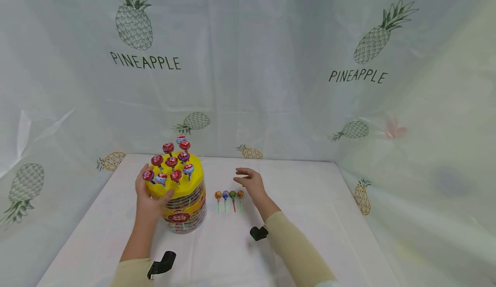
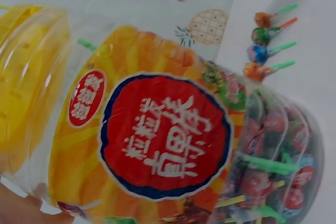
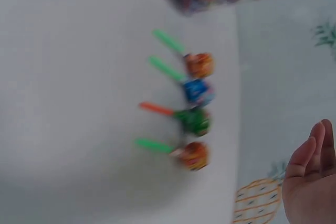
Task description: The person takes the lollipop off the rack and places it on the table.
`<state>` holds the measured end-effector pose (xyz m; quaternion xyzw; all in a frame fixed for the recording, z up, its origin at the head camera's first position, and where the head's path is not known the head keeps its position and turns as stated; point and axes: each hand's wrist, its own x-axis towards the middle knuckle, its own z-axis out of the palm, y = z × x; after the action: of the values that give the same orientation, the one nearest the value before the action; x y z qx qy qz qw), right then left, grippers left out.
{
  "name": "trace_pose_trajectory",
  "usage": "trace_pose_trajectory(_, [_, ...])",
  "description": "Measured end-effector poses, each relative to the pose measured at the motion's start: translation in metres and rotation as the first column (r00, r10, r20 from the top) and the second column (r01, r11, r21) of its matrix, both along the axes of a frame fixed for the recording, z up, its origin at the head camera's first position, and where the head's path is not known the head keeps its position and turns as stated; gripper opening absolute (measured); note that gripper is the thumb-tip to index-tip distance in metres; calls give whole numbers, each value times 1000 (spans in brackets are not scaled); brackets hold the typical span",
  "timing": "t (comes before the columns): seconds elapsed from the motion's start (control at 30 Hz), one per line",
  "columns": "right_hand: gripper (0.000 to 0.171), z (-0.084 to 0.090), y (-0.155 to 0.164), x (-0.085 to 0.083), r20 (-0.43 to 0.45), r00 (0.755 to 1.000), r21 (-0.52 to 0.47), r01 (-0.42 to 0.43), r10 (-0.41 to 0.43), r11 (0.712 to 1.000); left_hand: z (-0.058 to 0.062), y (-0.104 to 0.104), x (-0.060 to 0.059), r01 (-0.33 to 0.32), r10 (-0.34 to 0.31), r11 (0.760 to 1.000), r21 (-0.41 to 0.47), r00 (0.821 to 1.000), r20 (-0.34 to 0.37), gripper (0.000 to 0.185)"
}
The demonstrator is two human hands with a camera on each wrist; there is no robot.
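My left hand (image 1: 149, 201) grips the upper left side of a clear candy jar (image 1: 179, 217), its thumb at the front just below the yellow lid (image 1: 195, 173). Several red, purple and blue-wrapped lollipops (image 1: 172, 162) stick up from that lid. Through the jar's lower wall, more lollipops (image 2: 257, 187) show in the left wrist view. Right of the jar lies a short row of lollipops (image 1: 233, 194), orange, blue and green, with their sticks toward me. My right hand (image 1: 252, 183) hovers just beyond the row's right end, fingers loosely bent and holding nothing.
The white-covered table (image 1: 302, 218) runs back to a pale curtain (image 1: 255, 84) printed with pineapples, which also hangs along both sides. A dark wrist mount (image 1: 258, 233) sits on the right forearm, and another mount (image 1: 162, 264) on the left.
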<state>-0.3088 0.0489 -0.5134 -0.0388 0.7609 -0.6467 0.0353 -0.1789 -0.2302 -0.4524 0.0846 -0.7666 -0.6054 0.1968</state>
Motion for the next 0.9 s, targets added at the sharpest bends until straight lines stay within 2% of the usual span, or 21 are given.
trace_pose_trajectory(0.17, [30, 34, -12, 8, -57, 996, -79, -75, 71, 994, 5, -5, -4, 9, -8, 1000, -14, 999, 49, 94])
trace_pose_trajectory(0.37, [30, 69, -28, 18, -131, 982, -148, -155, 136, 977, 1, -8, -7, 27, -28, 999, 37, 999, 23, 86])
trace_pose_trajectory(0.53, [28, 98, -44, 27, -202, 959, -140, -230, 200, 963, -2, -7, -7, 34, -34, 999, 22, 999, -3, 85])
trace_pose_trajectory(0.7, [28, 117, -60, 32, -260, 931, -115, -292, 255, 949, -1, -6, -5, 37, -36, 999, 20, 999, -35, 82])
trace_pose_trajectory(0.9, [25, 135, -78, 34, -297, 915, -104, -316, 274, 943, -1, -7, -4, 38, -38, 999, 22, 999, 1, 86])
